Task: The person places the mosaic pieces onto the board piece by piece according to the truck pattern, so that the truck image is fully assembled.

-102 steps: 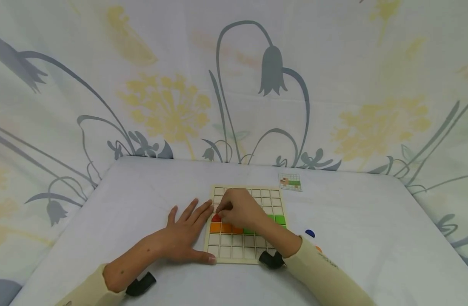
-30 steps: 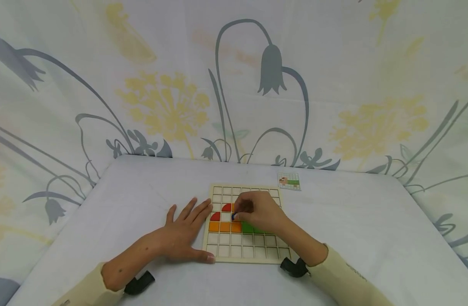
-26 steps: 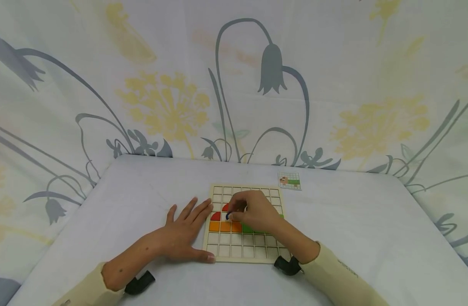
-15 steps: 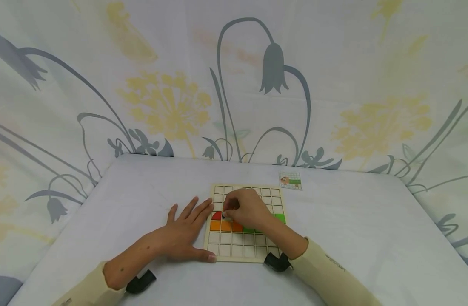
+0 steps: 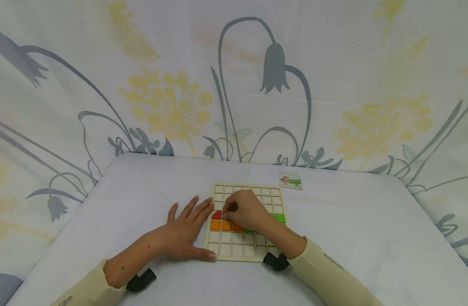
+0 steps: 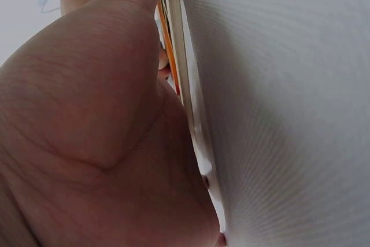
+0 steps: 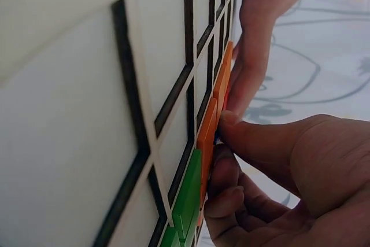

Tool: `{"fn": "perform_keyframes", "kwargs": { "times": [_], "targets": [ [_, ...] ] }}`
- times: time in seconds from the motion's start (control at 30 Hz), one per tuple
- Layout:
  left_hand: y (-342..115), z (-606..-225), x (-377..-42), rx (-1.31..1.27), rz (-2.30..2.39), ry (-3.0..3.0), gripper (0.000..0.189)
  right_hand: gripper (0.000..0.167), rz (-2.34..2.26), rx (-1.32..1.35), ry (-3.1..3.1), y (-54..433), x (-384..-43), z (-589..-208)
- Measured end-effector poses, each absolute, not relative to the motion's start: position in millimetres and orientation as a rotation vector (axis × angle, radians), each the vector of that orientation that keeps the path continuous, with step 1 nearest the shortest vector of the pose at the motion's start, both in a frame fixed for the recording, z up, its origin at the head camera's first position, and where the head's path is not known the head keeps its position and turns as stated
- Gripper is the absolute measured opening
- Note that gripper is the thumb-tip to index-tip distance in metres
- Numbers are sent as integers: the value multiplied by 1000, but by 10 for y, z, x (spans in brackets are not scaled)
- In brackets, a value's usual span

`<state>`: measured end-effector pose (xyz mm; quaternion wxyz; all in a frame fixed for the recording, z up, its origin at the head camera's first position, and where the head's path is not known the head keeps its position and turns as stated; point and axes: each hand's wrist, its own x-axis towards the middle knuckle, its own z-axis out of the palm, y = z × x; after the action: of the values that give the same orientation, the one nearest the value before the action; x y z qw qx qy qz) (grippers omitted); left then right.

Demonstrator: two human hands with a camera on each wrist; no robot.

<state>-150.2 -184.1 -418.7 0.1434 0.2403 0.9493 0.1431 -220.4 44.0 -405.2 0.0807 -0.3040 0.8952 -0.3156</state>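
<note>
A wooden grid board (image 5: 238,251) lies on the white table. My left hand (image 5: 182,240) rests spread along its left edge, fingertips and thumb touching the rim. Over the board, my right hand (image 5: 246,209) pinches a small blue piece between thumb and fingers; only a sliver of the blue piece (image 7: 217,137) shows in the right wrist view. Left of the pinching fingers sits a red rounded piece (image 5: 217,215). Orange square tiles (image 5: 215,225) fill the row below, followed by green tiles (image 7: 187,192). The right hand hides the cells beneath it.
A small picture card (image 5: 290,181) with a gridded green and brown figure lies beyond the board's right corner. White cloth covers the table (image 5: 352,221). A flower-printed curtain (image 5: 234,85) hangs behind. Dark curved devices (image 5: 141,280) sit at both wrists.
Loose blue and orange pieces right of the board are gone from there. The right hand brought the blue piece left, into the cell beside the red piece. The left hand stayed put.
</note>
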Motion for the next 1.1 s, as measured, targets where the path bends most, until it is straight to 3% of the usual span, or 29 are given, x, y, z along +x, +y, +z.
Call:
{"fn": "perform_keyframes", "kwargs": {
  "times": [0.5,0.77,1.1],
  "targets": [
    [-1836,-4180,-1508,693,446,2737,128,7,-1053,-937,2722,611,-2160,-3990],
    [-1812,-4191,-1527,650,384,2748,129,9,-1035,-999,2783,1330,-2042,-3834],
    [-1809,-4195,-1518,645,397,2742,128,11,-892,-847,2831,2249,-1810,-3852]
  ]
}}
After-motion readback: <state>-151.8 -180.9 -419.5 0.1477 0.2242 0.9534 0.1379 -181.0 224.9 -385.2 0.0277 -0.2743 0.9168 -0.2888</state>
